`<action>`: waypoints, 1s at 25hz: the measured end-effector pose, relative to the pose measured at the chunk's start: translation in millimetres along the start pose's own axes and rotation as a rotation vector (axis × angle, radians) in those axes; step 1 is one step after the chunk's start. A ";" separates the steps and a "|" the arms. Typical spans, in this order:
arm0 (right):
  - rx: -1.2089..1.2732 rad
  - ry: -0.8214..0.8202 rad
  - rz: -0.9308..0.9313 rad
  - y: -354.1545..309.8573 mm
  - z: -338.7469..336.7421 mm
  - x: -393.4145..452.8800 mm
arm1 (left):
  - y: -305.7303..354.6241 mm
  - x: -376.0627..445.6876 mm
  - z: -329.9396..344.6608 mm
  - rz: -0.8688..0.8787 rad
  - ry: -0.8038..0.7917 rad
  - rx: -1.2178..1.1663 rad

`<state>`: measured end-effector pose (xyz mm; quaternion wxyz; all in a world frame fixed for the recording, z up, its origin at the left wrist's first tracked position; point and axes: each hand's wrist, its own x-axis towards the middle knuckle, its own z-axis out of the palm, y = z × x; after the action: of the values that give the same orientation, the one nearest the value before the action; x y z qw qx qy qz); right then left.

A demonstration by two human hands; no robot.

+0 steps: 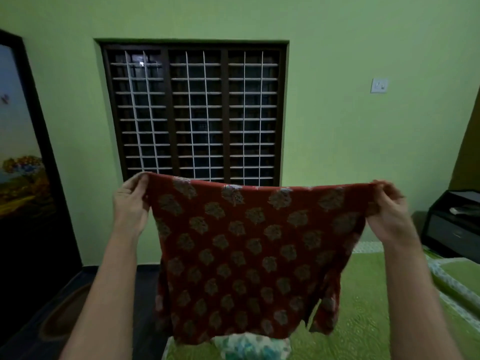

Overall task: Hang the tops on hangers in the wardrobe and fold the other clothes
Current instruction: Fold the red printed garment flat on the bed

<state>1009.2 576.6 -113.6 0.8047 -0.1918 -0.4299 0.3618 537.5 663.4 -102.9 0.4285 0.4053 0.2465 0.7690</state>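
Dim room: green wall (pixel 337 141), barred dark-framed window (pixel 194 113), wall switch (pixel 379 85), black cabinet (pixel 452 227) sat right, dark floor (pixel 145 294).

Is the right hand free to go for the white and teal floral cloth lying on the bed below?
Probably not yet. The right hand pinches one top corner of the red printed top, the left hand the other, and the top hangs in front of the floral cloth.

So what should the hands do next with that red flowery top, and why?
Probably carry it toward the wardrobe for a hanger. The left hand and right hand each pinch an upper corner of the red top, so it hangs spread open above the green bed. It looks like a top, and no hanger is in view here.
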 end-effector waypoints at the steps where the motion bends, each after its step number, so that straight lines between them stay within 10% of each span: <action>1: 0.116 -0.085 -0.050 -9.4 9.6 -1.1 | 18.0 -7.3 10.6 0.087 -0.076 -0.075; 6: -0.042 -0.350 0.128 35.6 121.2 12.3 | 7.9 -43.3 128.8 0.081 -0.568 0.327; 10: -0.038 -0.515 0.237 60.7 162.9 1.0 | -15.1 -66.2 161.5 -0.124 -0.754 0.099; 20: -0.184 -0.545 0.335 62.8 144.1 -0.9 | -24.9 -67.2 153.4 -0.228 -0.810 0.197; 25: -0.831 -0.462 -0.262 59.9 138.4 -13.6 | -37.3 -60.5 148.3 -0.041 -0.507 0.393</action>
<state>864.2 605.9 -81.3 0.5825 -0.3558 -0.7254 0.0886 696.8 635.3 -73.3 0.4051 0.6539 0.2841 0.5724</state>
